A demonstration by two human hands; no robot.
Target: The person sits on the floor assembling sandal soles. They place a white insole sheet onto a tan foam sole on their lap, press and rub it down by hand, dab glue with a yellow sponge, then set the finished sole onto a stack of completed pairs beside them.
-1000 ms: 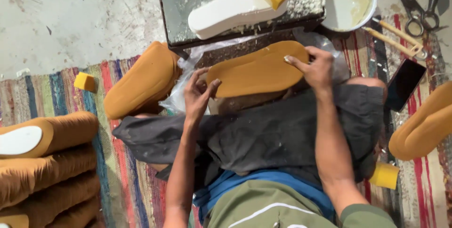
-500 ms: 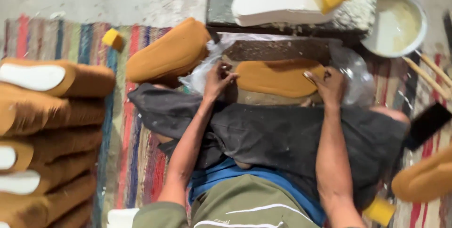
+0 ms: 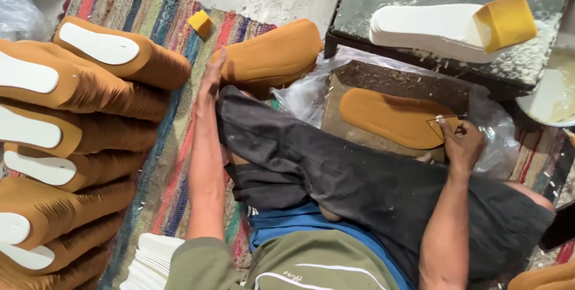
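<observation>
— Right, entry one: the right hand (image 3: pixel 462 141)?

— Fingers closed down on the heel end of a tan insole (image 3: pixel 395 116), which lies flat on a dark work board (image 3: pixel 383 77) at about two o'clock from the lap. Thumb and fingertips are together, pinching or pressing the edge; which of the two I cannot tell.

— Entry two: the left hand (image 3: pixel 212 77)?

— Fingers extended and apart, holding nothing, lying against the side of a stack of tan soles (image 3: pixel 272 53) at eleven o'clock, just beyond the dark apron cloth (image 3: pixel 335 176).

— Surroundings?

— Leaning piles of white-faced tan soles (image 3: pixel 78 122) at nine o'clock on a striped rug (image 3: pixel 173 140); white soles (image 3: pixel 428 29) topped by a yellow sponge (image 3: pixel 504 22) on a gritty bench at one o'clock; a bowl of pale liquid (image 3: pixel 554 95) at three o'clock; crumpled clear plastic (image 3: pixel 305 95) beside the board.

— Hazards?

— Likely three. Held at one end only, the insole could pivot or slide off the board. A shove from the open hand might topple the eleven o'clock stack. The bowl sits near the right elbow's sweep; a knock would probably spill it.
</observation>
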